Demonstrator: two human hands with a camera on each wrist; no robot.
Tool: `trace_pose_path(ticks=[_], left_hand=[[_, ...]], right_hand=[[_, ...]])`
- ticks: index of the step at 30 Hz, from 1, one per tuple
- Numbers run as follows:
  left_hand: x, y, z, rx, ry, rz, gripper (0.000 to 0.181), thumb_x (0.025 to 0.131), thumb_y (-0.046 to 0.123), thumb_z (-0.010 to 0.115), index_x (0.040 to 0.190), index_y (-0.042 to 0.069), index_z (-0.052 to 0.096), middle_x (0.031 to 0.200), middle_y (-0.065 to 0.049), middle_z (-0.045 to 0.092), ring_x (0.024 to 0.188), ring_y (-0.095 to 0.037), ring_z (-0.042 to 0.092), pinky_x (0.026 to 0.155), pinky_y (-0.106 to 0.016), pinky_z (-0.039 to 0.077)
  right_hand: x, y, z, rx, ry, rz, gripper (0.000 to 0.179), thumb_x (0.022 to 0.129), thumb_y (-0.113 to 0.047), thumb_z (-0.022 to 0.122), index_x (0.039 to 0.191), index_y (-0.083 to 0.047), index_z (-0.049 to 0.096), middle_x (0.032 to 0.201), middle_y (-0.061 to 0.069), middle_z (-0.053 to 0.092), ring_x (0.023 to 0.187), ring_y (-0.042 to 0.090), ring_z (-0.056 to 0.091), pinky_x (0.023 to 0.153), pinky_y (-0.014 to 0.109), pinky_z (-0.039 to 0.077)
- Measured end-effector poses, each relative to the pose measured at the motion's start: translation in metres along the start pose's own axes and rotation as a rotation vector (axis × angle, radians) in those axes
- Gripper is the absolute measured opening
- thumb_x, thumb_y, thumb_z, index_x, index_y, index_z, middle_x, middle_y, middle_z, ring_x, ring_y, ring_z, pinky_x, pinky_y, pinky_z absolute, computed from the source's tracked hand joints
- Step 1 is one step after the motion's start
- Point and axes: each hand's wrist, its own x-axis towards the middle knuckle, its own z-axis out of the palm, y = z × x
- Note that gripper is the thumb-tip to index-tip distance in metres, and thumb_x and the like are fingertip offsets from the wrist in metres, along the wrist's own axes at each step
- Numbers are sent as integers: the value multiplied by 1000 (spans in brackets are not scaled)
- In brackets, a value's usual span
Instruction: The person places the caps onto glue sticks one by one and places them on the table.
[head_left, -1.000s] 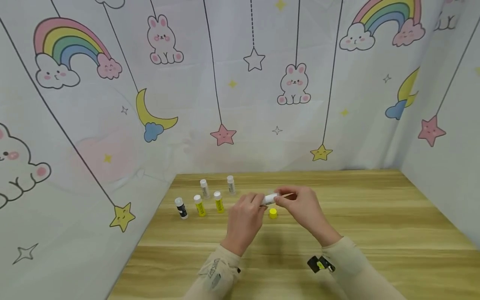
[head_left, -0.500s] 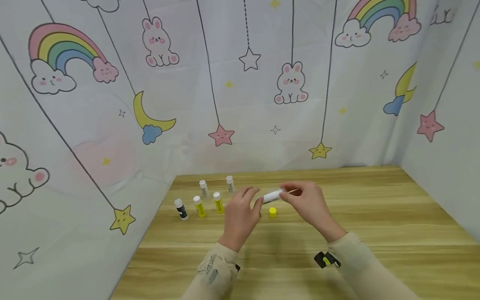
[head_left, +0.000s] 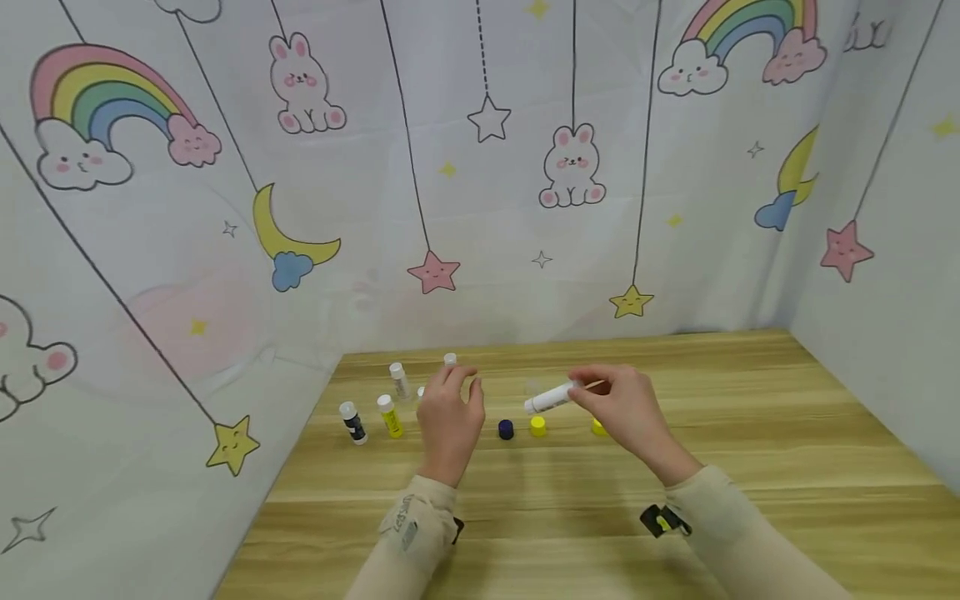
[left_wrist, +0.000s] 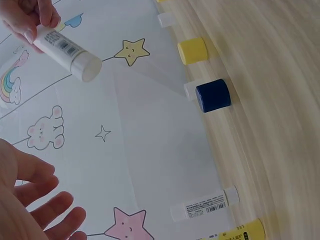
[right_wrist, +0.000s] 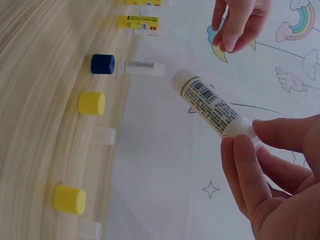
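My right hand [head_left: 622, 412] pinches a white glue stick [head_left: 547, 398] by one end, holding it tilted above the table. In the right wrist view, printed text and a barcode show on that glue stick [right_wrist: 210, 105]. My left hand [head_left: 452, 425] is apart from it, with loosely bent fingers and nothing held. Behind and beside the left hand stand a yellow glue stick [head_left: 390, 416], a black one [head_left: 353, 423] and a white one [head_left: 400, 381]. Another white stick [head_left: 450, 360] and a second yellow one are partly hidden by that hand.
A dark blue cap [head_left: 506, 429] and two yellow caps [head_left: 537, 426] stand in a row on the wooden table [head_left: 525, 533]. Translucent caps [right_wrist: 106, 135] stand behind the yellow ones. A printed curtain [head_left: 480, 208] hangs behind the table.
My left hand has let go of the white glue stick and moved left. My right hand keeps the stick, slightly farther right. The dark blue cap and a second yellow cap have come into view.
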Motion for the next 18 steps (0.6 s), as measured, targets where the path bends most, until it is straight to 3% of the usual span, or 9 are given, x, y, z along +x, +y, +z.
trace_pose_path(ticks=[7,18], left_hand=[[-1,-16,5,5,4,-129,12,84,2,79,94,6,75,105,-9,69,97,-29,66,78,-45,57],[-2,-32,11,17,-19,-220,10,86,5,77,96,6,75,106,-9,67,99,-29,63,74,-45,56]], right_hand=[[-3,8,-6,-34,9,-17,20,89,-17,79,108,-11,77,97,3,74,75,16,69,55,30,54],[-7,21,-19,-101,20,-41,20,88,-15,79,107,-8,77,95,4,74,72,15,68,54,30,53]])
